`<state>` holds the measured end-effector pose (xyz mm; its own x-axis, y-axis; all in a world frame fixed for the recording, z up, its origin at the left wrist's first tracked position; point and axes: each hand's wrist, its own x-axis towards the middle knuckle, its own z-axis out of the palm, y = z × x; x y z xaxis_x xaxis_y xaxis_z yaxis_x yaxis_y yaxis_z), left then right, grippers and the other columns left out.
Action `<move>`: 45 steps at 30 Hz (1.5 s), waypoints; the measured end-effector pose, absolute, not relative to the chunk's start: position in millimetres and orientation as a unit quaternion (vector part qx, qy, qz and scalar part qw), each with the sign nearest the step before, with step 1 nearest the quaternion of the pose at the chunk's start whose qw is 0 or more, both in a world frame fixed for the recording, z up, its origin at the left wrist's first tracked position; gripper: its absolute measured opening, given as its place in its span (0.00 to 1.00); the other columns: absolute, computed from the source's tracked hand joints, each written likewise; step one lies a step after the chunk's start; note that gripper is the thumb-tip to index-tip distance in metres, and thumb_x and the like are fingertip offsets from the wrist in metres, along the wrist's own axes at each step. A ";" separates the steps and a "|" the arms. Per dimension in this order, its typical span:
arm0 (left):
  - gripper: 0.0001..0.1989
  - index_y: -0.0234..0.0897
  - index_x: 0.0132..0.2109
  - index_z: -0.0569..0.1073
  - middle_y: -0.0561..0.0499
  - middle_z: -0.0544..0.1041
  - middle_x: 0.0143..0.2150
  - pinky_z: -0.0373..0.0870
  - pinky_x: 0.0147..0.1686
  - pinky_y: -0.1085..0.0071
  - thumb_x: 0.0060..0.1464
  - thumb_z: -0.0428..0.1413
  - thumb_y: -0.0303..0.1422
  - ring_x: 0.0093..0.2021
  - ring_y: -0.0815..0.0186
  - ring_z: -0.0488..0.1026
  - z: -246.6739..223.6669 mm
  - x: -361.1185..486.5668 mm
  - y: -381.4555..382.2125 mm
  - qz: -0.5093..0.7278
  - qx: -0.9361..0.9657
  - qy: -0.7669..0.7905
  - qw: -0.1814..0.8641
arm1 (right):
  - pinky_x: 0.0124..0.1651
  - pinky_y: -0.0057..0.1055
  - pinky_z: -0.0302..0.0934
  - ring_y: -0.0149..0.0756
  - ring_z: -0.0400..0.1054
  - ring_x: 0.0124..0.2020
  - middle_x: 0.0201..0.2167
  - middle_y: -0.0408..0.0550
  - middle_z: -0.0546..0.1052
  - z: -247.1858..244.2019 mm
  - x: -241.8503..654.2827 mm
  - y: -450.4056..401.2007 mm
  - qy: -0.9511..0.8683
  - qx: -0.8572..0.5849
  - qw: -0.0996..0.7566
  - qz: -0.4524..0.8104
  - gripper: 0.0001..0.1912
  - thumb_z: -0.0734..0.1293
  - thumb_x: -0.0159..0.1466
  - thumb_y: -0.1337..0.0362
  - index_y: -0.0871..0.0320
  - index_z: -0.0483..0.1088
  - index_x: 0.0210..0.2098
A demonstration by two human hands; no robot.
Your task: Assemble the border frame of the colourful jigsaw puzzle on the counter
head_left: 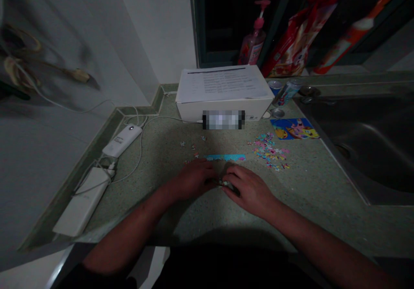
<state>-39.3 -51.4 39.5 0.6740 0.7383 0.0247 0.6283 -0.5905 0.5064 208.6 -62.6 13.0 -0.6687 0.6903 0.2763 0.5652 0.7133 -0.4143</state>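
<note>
Small puzzle pieces [224, 183] sit between my two hands, low over the speckled counter [200, 220]. My right hand [247, 187] pinches them from the right with thumb and fingers. My left hand [196, 179] touches them from the left, its fingers bent and pressed together. Just beyond my hands lies a joined light-blue puzzle strip [226, 157]. A loose heap of colourful pieces [268, 151] is to the right of it, and a few single pieces [193, 147] lie to the left. The exact shape of the held pieces is too small to tell.
Behind stands a white box [223, 90] with a blurred device against its front. A cartoon picture card [295, 128] lies near the sink [371, 151]. White power banks [82, 200] and cables are at left. A pink pump bottle [252, 45] and cans [287, 92] stand behind.
</note>
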 end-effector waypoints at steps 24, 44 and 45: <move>0.08 0.40 0.43 0.82 0.46 0.81 0.41 0.73 0.51 0.58 0.65 0.57 0.32 0.45 0.56 0.76 46.2 -77.8 -26.8 0.154 0.772 0.598 0.152 | 0.49 0.47 0.76 0.46 0.77 0.47 0.48 0.54 0.79 12.9 217.7 -55.0 -0.878 -0.378 0.255 0.146 0.09 0.65 0.74 0.63 0.54 0.76 0.51; 0.09 0.39 0.47 0.82 0.42 0.80 0.50 0.69 0.62 0.51 0.63 0.60 0.33 0.54 0.51 0.74 20.1 -95.2 11.0 0.154 0.764 0.616 0.109 | 0.47 0.46 0.76 0.46 0.77 0.45 0.46 0.55 0.80 15.6 216.6 -55.3 -0.886 -0.367 0.246 0.136 0.08 0.65 0.73 0.66 0.56 0.76 0.48; 0.08 0.39 0.46 0.81 0.42 0.80 0.49 0.69 0.62 0.51 0.61 0.61 0.32 0.54 0.51 0.74 20.3 -95.6 12.1 0.163 0.762 0.616 0.115 | 0.47 0.47 0.76 0.46 0.77 0.45 0.46 0.55 0.80 15.8 216.5 -55.5 -0.887 -0.368 0.244 0.137 0.08 0.65 0.73 0.66 0.56 0.76 0.48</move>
